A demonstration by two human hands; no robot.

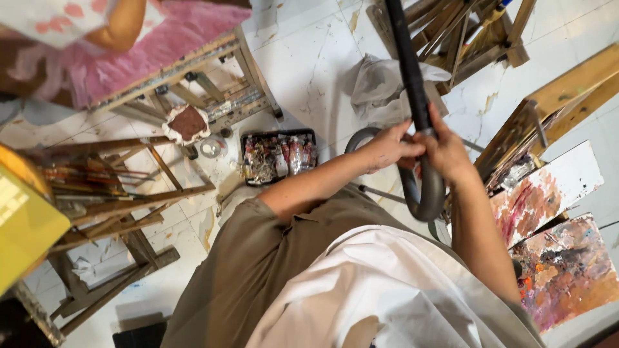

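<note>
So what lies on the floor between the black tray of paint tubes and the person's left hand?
In the head view, only bare white floor tile separates the paint tray from the left hand, plus the grey curved handle beside that hand.

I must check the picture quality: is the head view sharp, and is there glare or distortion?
Head view: even, soft light, faint glare on the white floor; both hands on the dark curved handle are slightly blurred; the wide lens bends the edges.
</note>
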